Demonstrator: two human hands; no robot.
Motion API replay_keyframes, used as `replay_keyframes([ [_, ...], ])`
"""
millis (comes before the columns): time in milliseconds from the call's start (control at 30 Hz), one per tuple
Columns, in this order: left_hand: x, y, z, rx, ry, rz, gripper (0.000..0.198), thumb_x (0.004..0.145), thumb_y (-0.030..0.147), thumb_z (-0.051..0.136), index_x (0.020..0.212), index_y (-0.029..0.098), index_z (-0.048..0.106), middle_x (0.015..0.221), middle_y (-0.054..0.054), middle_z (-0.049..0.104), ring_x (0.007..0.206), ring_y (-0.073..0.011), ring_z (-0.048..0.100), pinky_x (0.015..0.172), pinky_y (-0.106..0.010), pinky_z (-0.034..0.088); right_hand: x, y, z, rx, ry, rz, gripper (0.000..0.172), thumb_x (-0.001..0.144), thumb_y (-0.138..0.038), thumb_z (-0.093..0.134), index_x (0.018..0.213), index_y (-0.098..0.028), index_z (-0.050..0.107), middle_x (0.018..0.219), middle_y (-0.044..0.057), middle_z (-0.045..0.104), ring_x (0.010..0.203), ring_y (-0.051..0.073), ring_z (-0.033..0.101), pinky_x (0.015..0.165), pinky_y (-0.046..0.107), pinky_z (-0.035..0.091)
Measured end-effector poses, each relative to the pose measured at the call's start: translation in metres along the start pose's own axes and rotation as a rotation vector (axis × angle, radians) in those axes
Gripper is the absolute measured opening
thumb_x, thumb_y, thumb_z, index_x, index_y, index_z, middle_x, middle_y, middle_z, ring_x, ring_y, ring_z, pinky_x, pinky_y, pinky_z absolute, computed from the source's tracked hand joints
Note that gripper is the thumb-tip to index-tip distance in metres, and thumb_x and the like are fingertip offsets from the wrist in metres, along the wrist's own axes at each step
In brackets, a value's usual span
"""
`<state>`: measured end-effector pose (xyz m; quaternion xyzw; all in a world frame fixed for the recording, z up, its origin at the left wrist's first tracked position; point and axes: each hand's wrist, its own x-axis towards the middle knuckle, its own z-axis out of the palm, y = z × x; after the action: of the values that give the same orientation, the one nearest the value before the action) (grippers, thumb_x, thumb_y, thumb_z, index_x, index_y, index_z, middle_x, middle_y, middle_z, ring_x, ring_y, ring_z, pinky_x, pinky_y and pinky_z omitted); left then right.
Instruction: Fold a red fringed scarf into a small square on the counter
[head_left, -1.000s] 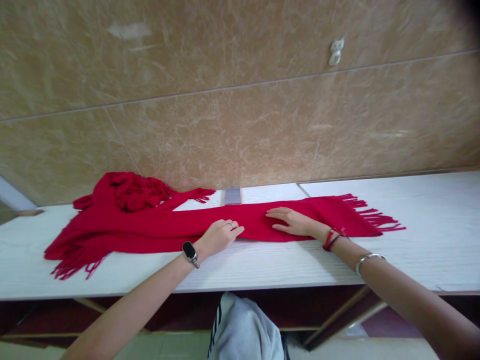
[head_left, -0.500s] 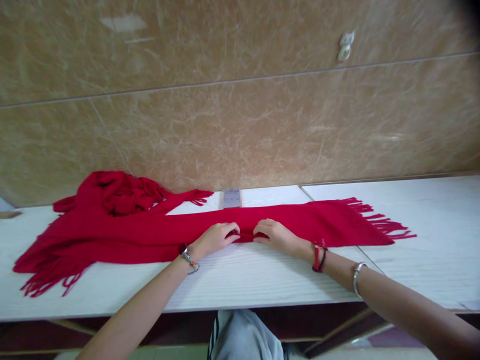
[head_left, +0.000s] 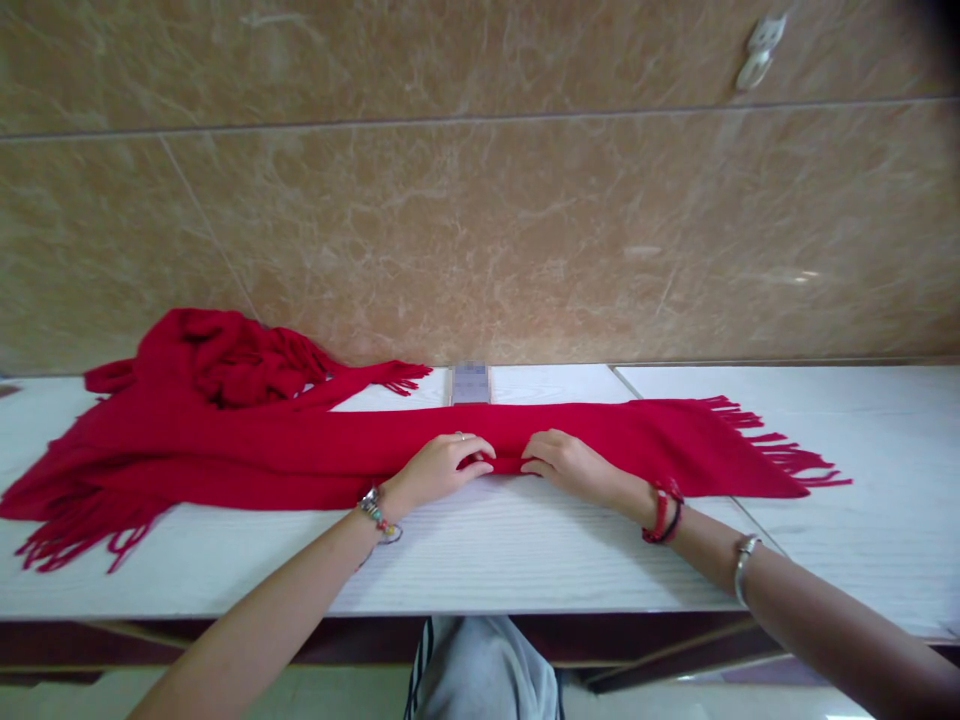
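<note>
A long red fringed scarf (head_left: 300, 455) lies stretched along a white table (head_left: 510, 545), its fringe ends at far left and right. My left hand (head_left: 442, 467) and my right hand (head_left: 566, 463) sit close together at the scarf's middle, fingers curled and pinching its near edge. A second red scarf (head_left: 225, 355) lies bunched in a heap at the back left, against the wall.
A brown marbled tile wall rises right behind the table. A small grey object (head_left: 470, 383) stands at the table's back edge. A white hook (head_left: 757, 50) is fixed high on the wall. My grey-trousered knee (head_left: 480, 670) shows below the table's front edge.
My hands were lying flat and apart on the scarf. They have come together at its middle and closed on its near edge.
</note>
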<state>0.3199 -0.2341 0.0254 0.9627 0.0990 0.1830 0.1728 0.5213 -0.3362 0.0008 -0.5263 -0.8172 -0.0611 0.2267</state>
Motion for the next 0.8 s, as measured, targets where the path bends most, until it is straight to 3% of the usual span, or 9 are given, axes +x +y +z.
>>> replay_keyframes([
  [167, 0.0, 0.004, 0.0, 0.05, -0.038, 0.057, 0.011, 0.083, 0.023, 0.054, 0.091, 0.017, 0.059, 0.088, -0.001, 0.061, 0.081, -0.0135, 0.055, 0.075, -0.024, 0.039, 0.005, -0.007, -0.003, 0.016, 0.042, -0.045, 0.017, 0.08, -0.027, 0.057, 0.091, -0.016, 0.061, 0.086, 0.007, 0.063, 0.081, 0.017, 0.055, 0.072, 0.029, 0.043],
  [433, -0.003, 0.0, 0.0, 0.134, -0.058, 0.033, 0.015, 0.083, 0.032, 0.054, 0.08, 0.017, 0.057, 0.072, 0.001, 0.056, 0.066, -0.012, 0.05, 0.061, -0.022, 0.035, 0.017, -0.02, -0.001, -0.099, -0.016, -0.011, 0.01, 0.081, -0.019, 0.055, 0.076, -0.015, 0.063, 0.071, 0.004, 0.063, 0.068, 0.015, 0.056, 0.065, 0.026, 0.04],
  [633, -0.008, -0.002, -0.021, 0.139, -0.163, 0.057, 0.015, 0.086, 0.028, 0.048, 0.081, 0.017, 0.057, 0.077, 0.0, 0.058, 0.07, -0.012, 0.052, 0.065, -0.021, 0.035, 0.013, -0.02, -0.001, -0.159, -0.071, -0.06, 0.012, 0.082, -0.021, 0.055, 0.075, -0.014, 0.062, 0.07, 0.005, 0.062, 0.066, 0.015, 0.054, 0.063, 0.025, 0.039],
  [733, -0.014, -0.003, -0.031, 0.187, -0.222, 0.069, 0.009, 0.078, 0.022, 0.056, 0.085, 0.018, 0.057, 0.082, -0.001, 0.057, 0.074, -0.0133, 0.053, 0.067, -0.021, 0.037, 0.013, -0.021, -0.002, -0.136, -0.097, -0.066, 0.013, 0.082, -0.02, 0.053, 0.076, -0.014, 0.062, 0.072, 0.005, 0.062, 0.068, 0.015, 0.055, 0.064, 0.025, 0.04],
  [800, -0.016, -0.005, -0.033, 0.227, -0.238, 0.069, 0.016, 0.074, 0.017, 0.056, 0.09, 0.018, 0.056, 0.088, -0.001, 0.056, 0.079, -0.0143, 0.054, 0.07, -0.021, 0.039, 0.013, -0.022, -0.003, -0.12, -0.105, -0.063, 0.013, 0.083, -0.02, 0.053, 0.077, -0.014, 0.062, 0.073, 0.005, 0.062, 0.069, 0.015, 0.055, 0.065, 0.025, 0.04],
])
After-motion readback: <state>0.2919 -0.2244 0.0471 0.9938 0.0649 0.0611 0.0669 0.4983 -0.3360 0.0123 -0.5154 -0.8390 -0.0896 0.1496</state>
